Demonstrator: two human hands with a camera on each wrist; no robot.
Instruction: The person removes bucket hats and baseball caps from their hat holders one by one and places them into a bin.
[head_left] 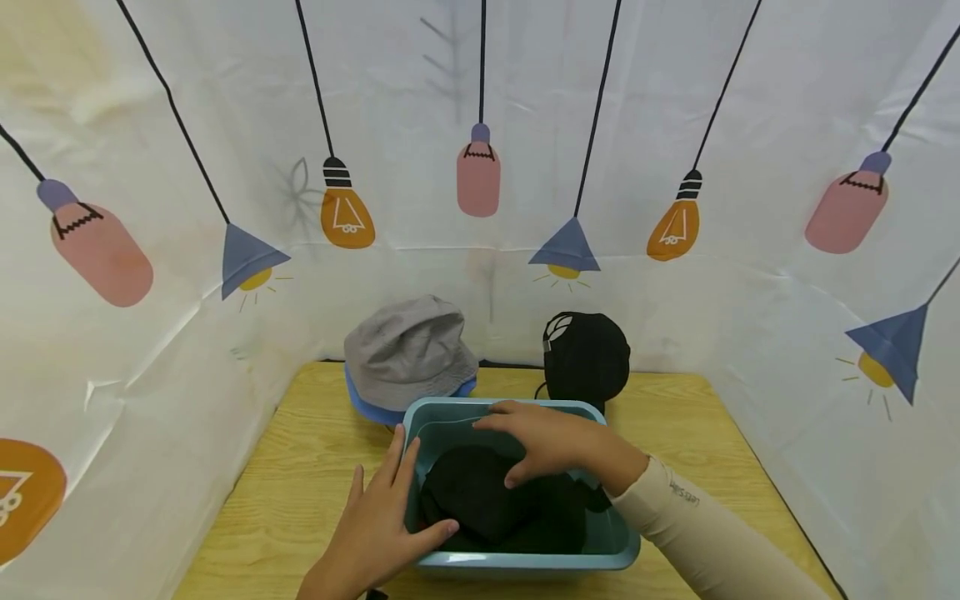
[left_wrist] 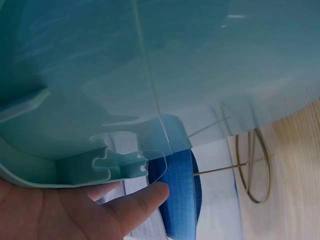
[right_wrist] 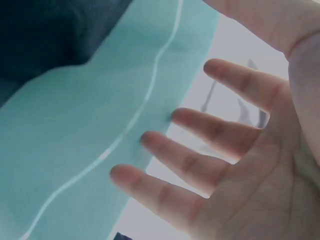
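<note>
A light blue plastic basin (head_left: 525, 562) stands at the front of the table with black caps (head_left: 480, 492) lying in it. My left hand (head_left: 378, 521) is at the basin's left side, its fingers straight and spread along the rim and the thumb over the near left corner. In the left wrist view, the left hand (left_wrist: 100, 210) lies against the basin's rim. Over the basin's far part hovers my right hand (head_left: 555, 437), palm down with fingers extended. The right wrist view shows that hand's fingers (right_wrist: 165, 192) spread near the basin's edge, holding nothing.
Behind the basin at the left, a grey bucket hat (head_left: 408, 350) sits over a blue hat (head_left: 367, 407). A black cap (head_left: 588, 358) is on a stand at the back right. A white printed curtain (head_left: 420, 275) surrounds the wooden table (head_left: 300, 492).
</note>
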